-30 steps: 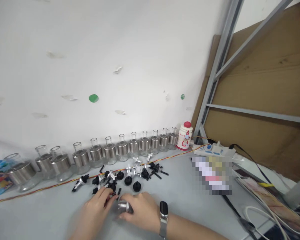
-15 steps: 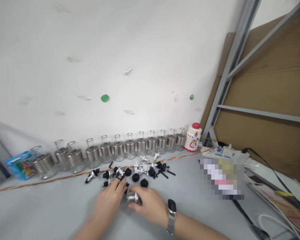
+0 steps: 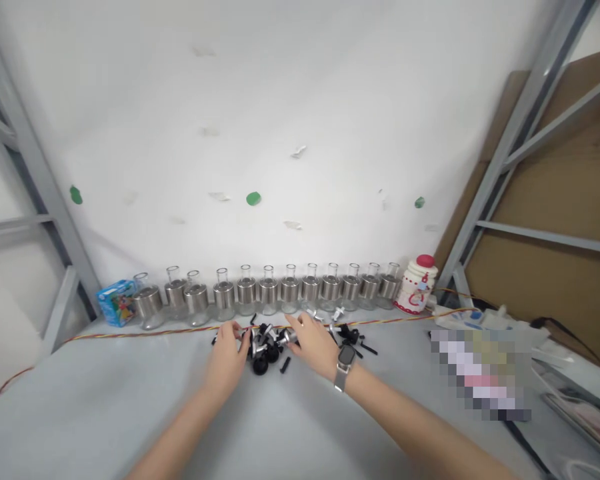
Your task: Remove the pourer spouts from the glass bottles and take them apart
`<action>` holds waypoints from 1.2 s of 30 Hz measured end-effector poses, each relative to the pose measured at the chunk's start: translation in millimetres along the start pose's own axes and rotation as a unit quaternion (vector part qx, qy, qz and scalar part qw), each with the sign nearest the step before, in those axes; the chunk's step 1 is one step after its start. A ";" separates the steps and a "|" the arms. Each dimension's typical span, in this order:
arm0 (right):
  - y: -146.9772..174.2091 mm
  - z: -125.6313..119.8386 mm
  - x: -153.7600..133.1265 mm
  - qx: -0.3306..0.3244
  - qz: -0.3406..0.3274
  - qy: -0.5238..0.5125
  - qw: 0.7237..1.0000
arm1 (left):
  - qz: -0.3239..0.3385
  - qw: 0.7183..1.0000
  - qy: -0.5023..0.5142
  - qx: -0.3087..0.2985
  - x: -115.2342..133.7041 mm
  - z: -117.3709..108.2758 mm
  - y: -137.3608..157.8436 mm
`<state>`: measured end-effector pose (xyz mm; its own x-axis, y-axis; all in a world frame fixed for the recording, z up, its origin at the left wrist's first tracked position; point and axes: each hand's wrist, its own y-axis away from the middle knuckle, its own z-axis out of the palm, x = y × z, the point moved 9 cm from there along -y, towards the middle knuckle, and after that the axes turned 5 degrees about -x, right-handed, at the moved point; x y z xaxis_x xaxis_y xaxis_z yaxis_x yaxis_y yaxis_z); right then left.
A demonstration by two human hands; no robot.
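Your left hand (image 3: 229, 352): fingers curled down at the left of the black-and-silver parts (image 3: 260, 364); can't tell whether they grip one. Heap lies between both hands' fingers. Your right hand (image 3: 316, 343): thumb and forefinger at a silver piece (image 3: 285, 338); grip unclear. Beyond your fingers: blue box (image 3: 117, 304), upright glass bottles (image 3: 269, 291), necks open, metal sleeves hiding their middles; then white jar (image 3: 414, 288), red-topped.

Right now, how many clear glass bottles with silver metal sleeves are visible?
12: leftmost bottle beside the blue printed box, rightmost bottle beside the white red-lidded container, ten between.
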<state>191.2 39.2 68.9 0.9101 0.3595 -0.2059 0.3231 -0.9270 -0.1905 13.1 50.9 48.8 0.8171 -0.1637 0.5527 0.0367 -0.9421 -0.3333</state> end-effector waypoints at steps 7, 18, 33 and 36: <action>35.5 1.2 -21.0 0.046 -0.101 0.010 0.994 | -0.002 1.000 -0.025 0.007 -1.4 -2.3 0.5; 54.4 19.6 -28.1 0.002 -0.110 -0.129 0.986 | -0.009 0.996 -0.056 -0.066 5.9 9.1 8.0; 55.9 19.8 -25.6 0.013 -0.108 -0.130 0.985 | 0.006 0.977 -0.136 -0.162 11.5 24.8 13.4; 55.5 18.1 -24.3 0.016 -0.110 -0.126 0.986 | -0.007 0.976 -0.140 -0.166 9.9 24.9 14.0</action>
<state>182.4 -19.1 45.9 0.7239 0.5710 -0.3872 0.4941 -0.8208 -0.2866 36.1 43.4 30.6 0.9447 -0.1079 0.3097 -0.1020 -0.9942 -0.0354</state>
